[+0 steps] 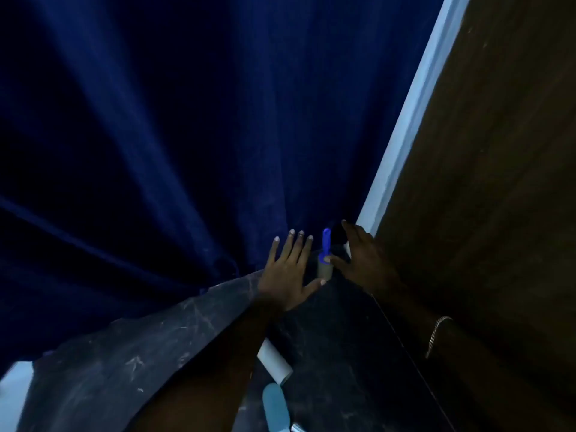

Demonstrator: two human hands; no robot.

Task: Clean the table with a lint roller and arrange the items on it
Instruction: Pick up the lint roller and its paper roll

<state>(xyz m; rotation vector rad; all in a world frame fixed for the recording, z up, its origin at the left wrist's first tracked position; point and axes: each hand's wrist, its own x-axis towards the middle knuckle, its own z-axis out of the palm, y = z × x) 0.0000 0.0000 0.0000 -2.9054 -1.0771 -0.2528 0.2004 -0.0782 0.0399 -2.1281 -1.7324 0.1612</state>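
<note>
Head cam: the lint roller (324, 267) with the bright blue handle is standing upright at the far end of the dark table (124, 353), right by the blue curtain (156, 120). The left hand (288, 271) and right hand (366, 260) are flanking it, fingers spread straight, gripping nothing, thumbs just reaching its roll. A second white roller (276, 361) is lying beside the left forearm.

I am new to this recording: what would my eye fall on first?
The deep blue curtain fills the upper left. At centre, the left hand and right hand, fingers spread, flank a blue-handled lint roller standing at the far corner of the dark table.
</note>
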